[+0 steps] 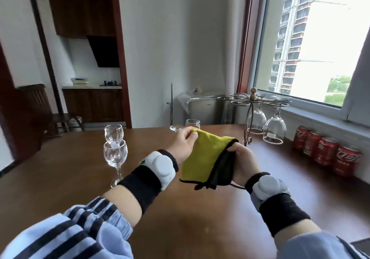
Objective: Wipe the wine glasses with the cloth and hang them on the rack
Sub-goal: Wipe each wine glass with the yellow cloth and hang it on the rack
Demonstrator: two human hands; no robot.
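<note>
Both hands hold yellow cloth (202, 154) above table (60, 178): left hand (183, 141) pinches top corner, right hand (241, 162) grips dark edge; two wine glasses (266, 122) hang on rack (252, 100)

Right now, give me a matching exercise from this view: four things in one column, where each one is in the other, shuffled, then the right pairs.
Things:
1. cloth
2. red cans
3. nearest upright glass
4. hanging glasses

Places:
A. upside down on the rack
B. on the table, left of the left hand
C. held between the left hand and the right hand
D. in a row below the window sill

Pairs: 1-C, 2-D, 3-B, 4-A
</note>
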